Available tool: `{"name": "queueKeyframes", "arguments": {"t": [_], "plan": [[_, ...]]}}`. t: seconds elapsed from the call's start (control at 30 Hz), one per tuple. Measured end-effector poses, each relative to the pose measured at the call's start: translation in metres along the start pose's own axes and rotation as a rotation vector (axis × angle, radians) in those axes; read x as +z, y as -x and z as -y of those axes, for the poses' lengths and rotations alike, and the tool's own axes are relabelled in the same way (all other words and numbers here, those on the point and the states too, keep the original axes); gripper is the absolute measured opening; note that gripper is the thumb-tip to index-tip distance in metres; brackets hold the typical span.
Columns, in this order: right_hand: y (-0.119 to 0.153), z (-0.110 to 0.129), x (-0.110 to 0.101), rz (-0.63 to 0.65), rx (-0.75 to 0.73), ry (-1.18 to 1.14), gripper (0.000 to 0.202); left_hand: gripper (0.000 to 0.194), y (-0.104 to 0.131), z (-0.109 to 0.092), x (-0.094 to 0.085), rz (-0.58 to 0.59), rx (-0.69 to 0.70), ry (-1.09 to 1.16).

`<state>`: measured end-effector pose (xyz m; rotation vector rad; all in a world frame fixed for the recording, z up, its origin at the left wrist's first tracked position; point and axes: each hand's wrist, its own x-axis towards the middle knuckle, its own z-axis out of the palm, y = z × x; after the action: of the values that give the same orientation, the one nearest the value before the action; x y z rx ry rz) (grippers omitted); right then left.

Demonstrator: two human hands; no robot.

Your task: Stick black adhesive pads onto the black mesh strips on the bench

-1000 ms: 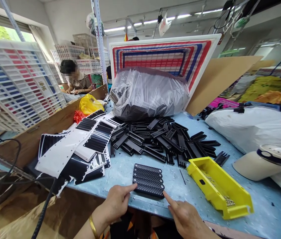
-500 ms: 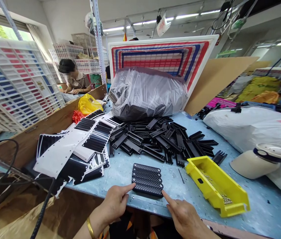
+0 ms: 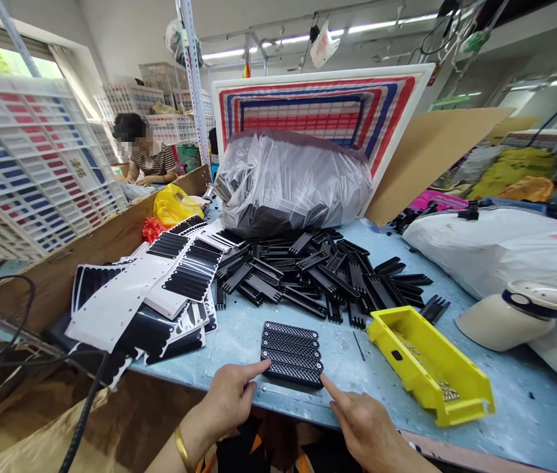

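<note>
A row of several black strips with a crosshatched surface (image 3: 291, 355) lies side by side near the table's front edge, with small metal dots at the strip ends. My left hand (image 3: 229, 394) has its index finger stretched out, the tip on the left end of the nearest strip. With its own index finger extended, my right hand (image 3: 360, 420) touches the right front corner of that strip. Neither hand grasps anything; the other fingers are curled and partly hidden. A thin dark pin-like tool (image 3: 359, 346) lies to the right of the row.
Behind are a heap of loose black parts (image 3: 308, 276) and a filled plastic bag (image 3: 288, 184). Sticker sheets (image 3: 111, 309) lie left; a yellow bin (image 3: 406, 368) with small metal pieces and a white bottle (image 3: 505, 318) stand right. A person (image 3: 153, 157) sits at the far left.
My left fingertip has shifted slightly right, further onto the nearest strip. My right hand has hardly moved. The seated person's head has changed its angle.
</note>
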<state>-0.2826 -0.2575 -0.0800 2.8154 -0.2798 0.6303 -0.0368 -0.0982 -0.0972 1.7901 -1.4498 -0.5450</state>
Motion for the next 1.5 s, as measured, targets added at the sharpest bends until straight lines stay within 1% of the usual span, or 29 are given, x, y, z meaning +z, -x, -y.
{"name": "queueKeyframes", "arguments": {"t": [0.13,0.23,0.3,0.4,0.47,0.53,0.8,1.07,1.2,1.5], "plan": [[0.001,0.0,0.0,0.014,0.006,0.003,0.039,0.051,0.002,0.007,0.005,-0.056,0.05,0.007],[0.002,-0.001,0.001,0.023,0.008,-0.001,0.039,0.053,0.004,0.011,0.008,-0.063,0.108,-0.02],[0.002,-0.001,0.001,0.026,0.008,-0.002,0.039,0.055,0.005,0.01,0.008,-0.058,0.121,-0.044],[0.002,-0.001,0.001,0.026,0.004,0.001,0.04,0.052,0.003,0.007,0.005,-0.041,0.071,-0.046],[0.001,-0.001,0.001,0.028,0.005,0.005,0.041,0.05,0.001,0.006,0.002,-0.032,0.017,-0.023],[0.001,0.0,0.001,0.029,0.013,0.004,0.041,0.049,-0.001,0.005,0.0,-0.026,-0.009,0.011],[0.005,-0.001,0.006,0.013,0.01,-0.012,0.039,0.05,0.0,0.004,-0.001,0.001,-0.003,0.1],[0.008,-0.004,0.008,0.057,0.031,-0.011,0.04,0.05,0.0,0.009,0.002,-0.057,0.007,0.116],[0.009,-0.003,0.008,0.081,0.055,-0.028,0.042,0.048,0.002,0.015,0.008,-0.097,0.073,0.1],[0.006,-0.001,0.003,0.125,0.074,-0.039,0.044,0.05,0.007,0.018,0.014,-0.13,0.191,-0.07]]}}
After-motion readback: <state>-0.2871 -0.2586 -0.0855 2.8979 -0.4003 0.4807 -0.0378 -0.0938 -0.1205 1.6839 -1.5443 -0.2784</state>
